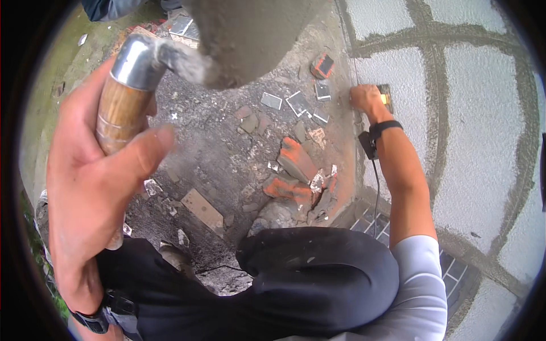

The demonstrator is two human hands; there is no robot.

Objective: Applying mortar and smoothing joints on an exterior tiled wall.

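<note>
My left hand (91, 182) is wrapped round the wooden handle of a trowel (122, 108), raised close to the view. Grey mortar coats the trowel's broad blade and neck. On the right, my right hand (368, 99) is against the white textured wall, its fingers bent and mostly turned away. A small dark, flat thing with a yellow patch (385, 99) shows just beyond those fingers. Its kind is hard to make out, as the hand covers part of it.
Broken orange brick pieces (297, 159), dark tile pieces (271, 100) and a beige tile strip (203, 211) lie on the rubble-strewn ground. Bands of grey mortar (435, 113) cross the wall. Dark brick-patterned tiles (455, 273) run low along it. Another person's clothed limb (116, 8) shows at top left.
</note>
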